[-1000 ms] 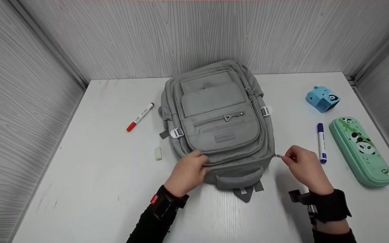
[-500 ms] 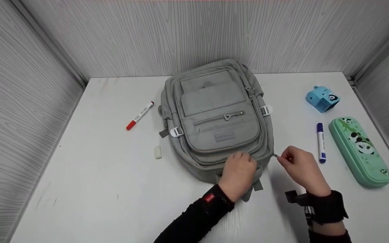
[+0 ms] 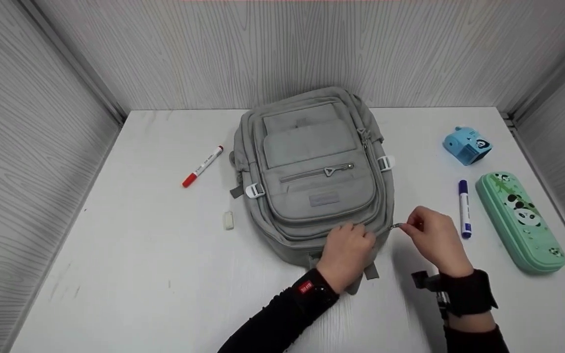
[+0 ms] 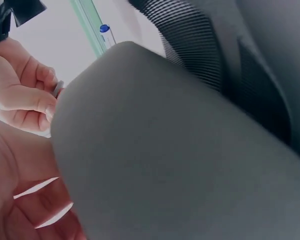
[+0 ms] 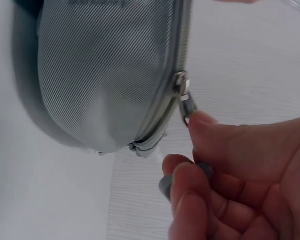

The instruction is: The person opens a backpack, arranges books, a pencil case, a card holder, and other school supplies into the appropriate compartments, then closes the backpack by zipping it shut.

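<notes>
A grey backpack lies flat on the white table, its top handle toward me. My left hand grips the bag's near edge by the right corner, fingers curled over the fabric. My right hand pinches the metal zipper pull at the bag's near right corner. In the right wrist view thumb and finger hold the zipper pull beside the backpack, and the zipper looks closed there. The left wrist view is mostly filled by backpack fabric.
A blue marker and a green panda pencil case lie to the right, with a blue sharpener behind them. To the left lie a red marker and a white eraser. Grey walls enclose three sides.
My left hand slid from the left part of the bag's near edge to near its right corner. The right hand kept its pinch on the zipper pull, barely shifting.
</notes>
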`<state>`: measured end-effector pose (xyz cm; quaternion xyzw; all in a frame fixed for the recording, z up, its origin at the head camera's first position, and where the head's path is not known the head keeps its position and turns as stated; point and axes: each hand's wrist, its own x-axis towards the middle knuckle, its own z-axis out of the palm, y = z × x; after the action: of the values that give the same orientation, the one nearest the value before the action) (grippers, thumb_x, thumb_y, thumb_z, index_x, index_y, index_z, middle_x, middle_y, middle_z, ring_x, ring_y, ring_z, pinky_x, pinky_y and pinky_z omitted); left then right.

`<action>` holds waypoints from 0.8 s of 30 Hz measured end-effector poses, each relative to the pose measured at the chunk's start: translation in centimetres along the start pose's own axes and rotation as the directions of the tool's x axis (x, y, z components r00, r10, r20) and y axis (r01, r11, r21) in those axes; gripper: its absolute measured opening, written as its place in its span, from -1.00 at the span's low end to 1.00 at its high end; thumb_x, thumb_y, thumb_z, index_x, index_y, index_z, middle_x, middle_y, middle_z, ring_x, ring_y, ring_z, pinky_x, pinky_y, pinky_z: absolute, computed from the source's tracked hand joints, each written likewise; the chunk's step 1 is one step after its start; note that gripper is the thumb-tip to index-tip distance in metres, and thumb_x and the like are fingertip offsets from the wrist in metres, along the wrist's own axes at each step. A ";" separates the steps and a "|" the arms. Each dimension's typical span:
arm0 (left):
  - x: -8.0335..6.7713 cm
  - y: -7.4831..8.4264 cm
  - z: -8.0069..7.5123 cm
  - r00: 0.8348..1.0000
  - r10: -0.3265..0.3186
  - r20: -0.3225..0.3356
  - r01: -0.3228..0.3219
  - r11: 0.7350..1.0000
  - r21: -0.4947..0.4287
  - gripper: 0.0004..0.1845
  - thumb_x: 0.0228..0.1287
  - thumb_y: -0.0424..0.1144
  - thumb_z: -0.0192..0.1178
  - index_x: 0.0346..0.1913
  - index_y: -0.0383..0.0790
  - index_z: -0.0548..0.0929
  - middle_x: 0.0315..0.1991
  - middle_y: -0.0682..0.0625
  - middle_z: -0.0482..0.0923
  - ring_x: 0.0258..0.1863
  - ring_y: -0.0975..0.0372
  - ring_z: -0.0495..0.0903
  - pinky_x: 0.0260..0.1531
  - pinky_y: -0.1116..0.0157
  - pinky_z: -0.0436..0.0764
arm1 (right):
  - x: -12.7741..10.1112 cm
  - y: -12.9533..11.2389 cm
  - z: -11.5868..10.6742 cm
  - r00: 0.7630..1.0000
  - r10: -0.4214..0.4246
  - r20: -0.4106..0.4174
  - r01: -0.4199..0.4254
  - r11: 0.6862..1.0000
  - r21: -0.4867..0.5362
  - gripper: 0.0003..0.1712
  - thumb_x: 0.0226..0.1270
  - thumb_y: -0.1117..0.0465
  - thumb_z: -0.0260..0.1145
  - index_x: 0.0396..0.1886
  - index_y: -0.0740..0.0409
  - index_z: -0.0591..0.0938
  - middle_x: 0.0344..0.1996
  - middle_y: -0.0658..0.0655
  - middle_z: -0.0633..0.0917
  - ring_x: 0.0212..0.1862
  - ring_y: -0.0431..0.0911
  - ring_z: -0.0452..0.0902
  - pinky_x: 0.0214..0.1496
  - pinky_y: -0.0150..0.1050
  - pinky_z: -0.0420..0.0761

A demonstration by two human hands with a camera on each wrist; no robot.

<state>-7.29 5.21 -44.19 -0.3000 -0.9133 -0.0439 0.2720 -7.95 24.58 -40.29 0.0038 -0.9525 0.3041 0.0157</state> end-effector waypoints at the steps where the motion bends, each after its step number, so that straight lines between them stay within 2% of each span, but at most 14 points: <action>1: -0.1 -0.1 0.0 1.000 0.009 -0.018 -0.009 1.000 -0.002 -0.88 0.08 0.00 0.39 -0.42 0.08 0.72 -0.47 0.18 0.63 -0.41 0.31 0.58 -0.45 0.39 0.53 | 0.2 0.1 0.1 1.000 -0.001 0.004 0.001 1.000 0.000 -0.83 0.29 0.31 0.35 -0.46 0.24 0.55 -0.59 0.12 0.53 -0.49 -0.10 0.34 -0.48 -0.33 0.30; 5: -0.6 -0.5 -0.1 0.998 0.027 -0.062 -0.029 0.999 -0.022 -0.90 0.05 -0.06 0.39 -0.49 0.09 0.70 -0.51 0.19 0.61 -0.45 0.31 0.56 -0.49 0.40 0.50 | 1.2 0.6 0.2 1.000 -0.006 0.016 0.006 1.000 0.003 -0.84 0.31 0.31 0.34 -0.44 0.26 0.56 -0.56 0.15 0.55 -0.47 -0.08 0.35 -0.47 -0.32 0.31; 15: -1.8 -1.8 -0.9 0.995 0.055 -0.087 -0.061 0.996 -0.068 -0.90 0.07 -0.16 0.38 -0.53 0.09 0.69 -0.53 0.19 0.57 -0.50 0.31 0.53 -0.55 0.41 0.43 | 4.9 2.3 0.4 0.999 -0.043 -0.032 0.042 0.999 -0.015 -0.86 0.29 0.34 0.34 -0.42 0.30 0.57 -0.51 0.21 0.59 -0.45 -0.03 0.39 -0.45 -0.29 0.34; 20: -2.4 -2.4 -1.0 0.995 0.069 -0.078 -0.075 0.994 -0.081 -0.89 0.13 -0.16 0.36 -0.50 0.11 0.69 -0.53 0.19 0.55 -0.48 0.32 0.53 -0.55 0.41 0.45 | 6.9 3.0 0.7 0.996 -0.068 -0.059 0.066 0.997 -0.037 -0.84 0.26 0.35 0.37 -0.45 0.32 0.58 -0.51 0.27 0.63 -0.48 -0.03 0.43 -0.46 -0.27 0.34; 24: -2.6 -2.7 -1.2 0.994 0.083 -0.067 -0.089 0.992 -0.094 -0.91 0.18 -0.13 0.32 -0.46 0.13 0.69 -0.52 0.18 0.55 -0.45 0.33 0.54 -0.52 0.42 0.47 | 8.5 3.2 0.7 0.997 -0.062 -0.045 0.060 0.997 -0.044 -0.84 0.28 0.34 0.37 -0.44 0.33 0.58 -0.51 0.29 0.63 -0.49 -0.02 0.45 -0.48 -0.26 0.34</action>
<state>-6.51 1.32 -44.30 -0.3505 -0.8873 -0.0858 0.2873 -16.53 26.78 -42.47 0.0256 -0.9576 0.2832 0.0470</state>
